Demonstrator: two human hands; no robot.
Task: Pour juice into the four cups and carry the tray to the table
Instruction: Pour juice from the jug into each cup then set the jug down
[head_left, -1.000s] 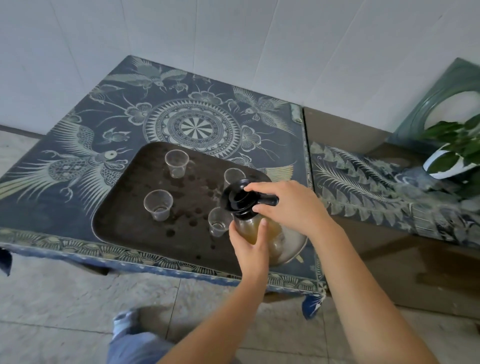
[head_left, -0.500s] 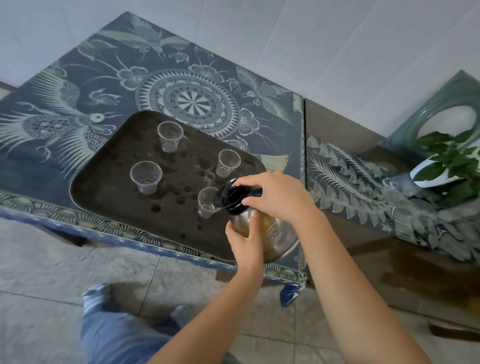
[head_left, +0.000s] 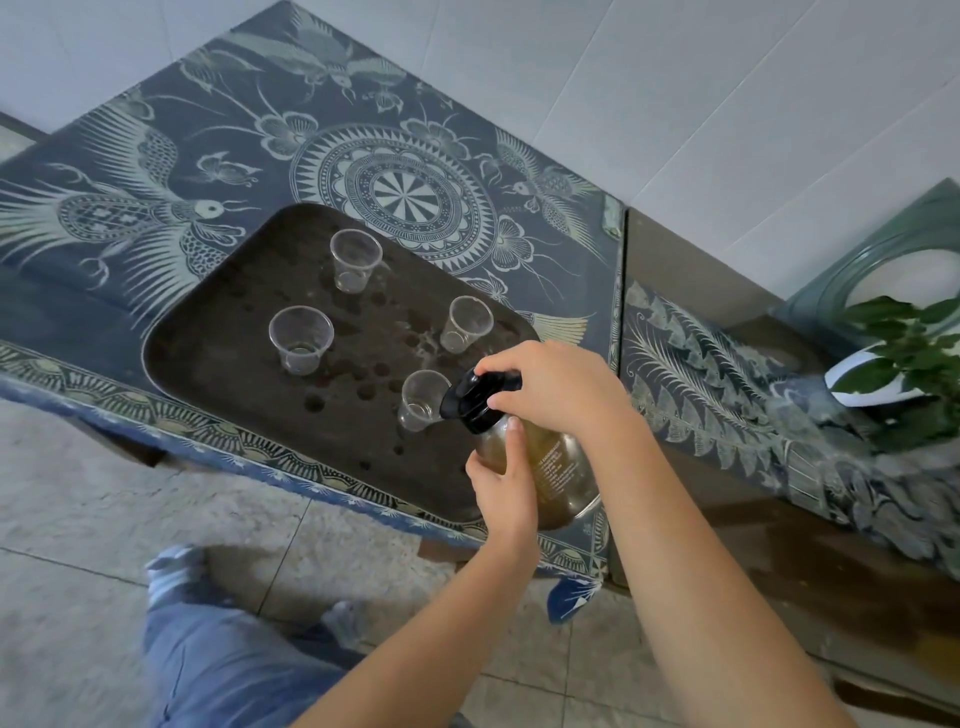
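The left hand (head_left: 501, 480) gripped the juice bottle (head_left: 545, 467); the right hand (head_left: 550, 392) clasped its cap (head_left: 470, 397). Best steady the bottle, then start with the cup (head_left: 422, 400) at 9 o'clock.

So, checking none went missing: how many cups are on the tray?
4, all on the tray: far cup, left cup, right cup, near cup beside the bottle.

A dark blue worktop (head_left: 218, 171) painted with pale birds and a round medallion (head_left: 400, 195) stood against a white tiled wall (head_left: 675, 78). Right of the worktop, a potted plant (head_left: 904, 353) rested on patterned cloth (head_left: 727, 395).
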